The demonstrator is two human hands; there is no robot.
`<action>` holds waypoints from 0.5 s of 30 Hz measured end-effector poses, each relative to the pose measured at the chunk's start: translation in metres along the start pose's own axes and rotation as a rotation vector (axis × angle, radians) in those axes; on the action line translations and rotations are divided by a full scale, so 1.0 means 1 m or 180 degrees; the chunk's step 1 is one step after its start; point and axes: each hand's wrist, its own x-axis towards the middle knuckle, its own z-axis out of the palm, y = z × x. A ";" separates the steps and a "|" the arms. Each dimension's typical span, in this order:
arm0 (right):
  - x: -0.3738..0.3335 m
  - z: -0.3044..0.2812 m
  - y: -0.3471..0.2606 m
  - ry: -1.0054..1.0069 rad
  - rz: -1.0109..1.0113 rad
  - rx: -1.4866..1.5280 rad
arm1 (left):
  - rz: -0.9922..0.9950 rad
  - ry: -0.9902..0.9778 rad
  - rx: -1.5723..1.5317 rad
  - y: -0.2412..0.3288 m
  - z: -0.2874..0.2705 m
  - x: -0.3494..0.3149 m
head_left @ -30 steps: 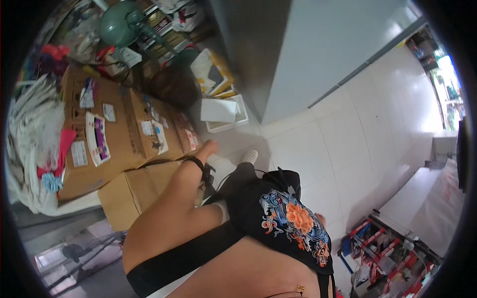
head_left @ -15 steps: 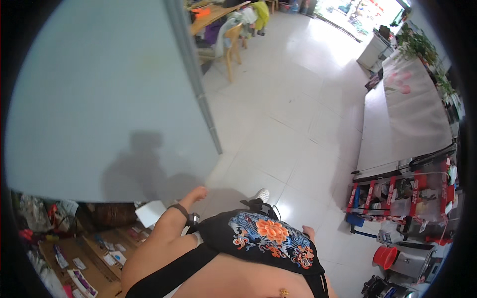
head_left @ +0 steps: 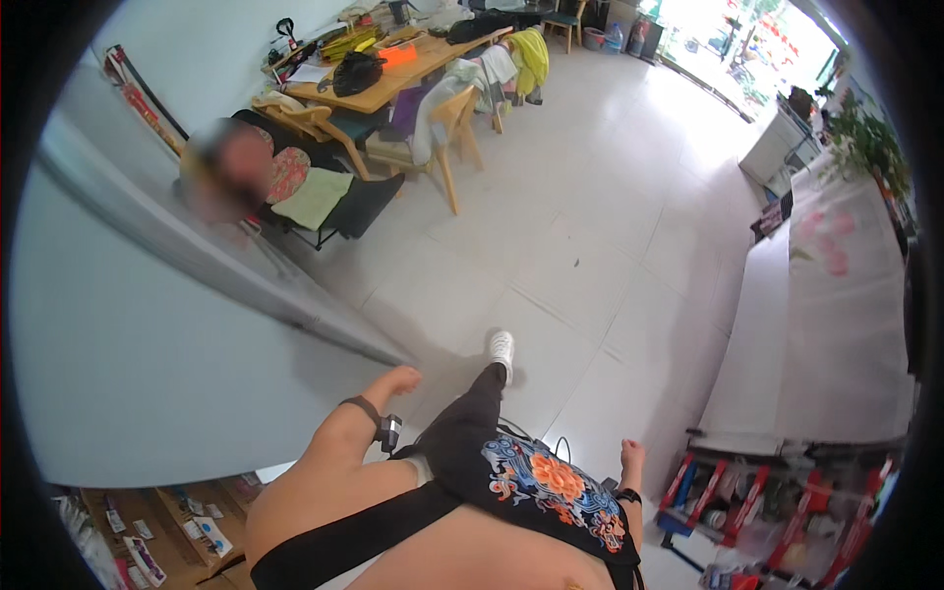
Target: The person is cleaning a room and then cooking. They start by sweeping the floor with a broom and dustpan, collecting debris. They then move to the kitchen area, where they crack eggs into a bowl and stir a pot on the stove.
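Grey partition [head_left: 167, 364] is standing to the left of the left hand [head_left: 400, 381], the nearer one; its long edge is running down toward the floor just beyond that hand, contact unclear. Left fingers are bending loosely, nothing visible in them, how far closed I cannot tell. Embroidered black bag [head_left: 556, 482] is hanging between hands, nearer the right hand [head_left: 632, 456], whose grip is hiding its palm, apparently empty. Red-framed rack [head_left: 757, 501] is standing to its right.

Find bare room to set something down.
Bare floor tiles, save a dark speck, lie between the wooden chair and the flower-printed cloth, and between the white sneaker and the right hand. The wooden table and red-striped rack are crowded.
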 end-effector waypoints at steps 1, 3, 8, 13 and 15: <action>0.016 -0.007 -0.013 -0.0008 0.0025 -0.0057 | -0.0073 0.0012 -0.0047 0.013 -0.007 0.029; 0.033 -0.019 -0.034 -0.0169 -0.0028 -0.0276 | -0.0539 0.0107 -0.0486 0.044 -0.015 0.059; 0.066 -0.038 0.070 -0.0159 0.0206 -0.0351 | -0.0879 0.0195 -0.0834 0.082 -0.047 0.157; 0.088 -0.050 0.129 0.0300 0.1264 0.1331 | 0.1266 0.0180 0.3795 0.290 -0.109 0.243; 0.131 -0.025 0.059 -0.0089 0.1107 0.0931 | 0.1334 0.1275 0.2354 0.348 -0.141 0.266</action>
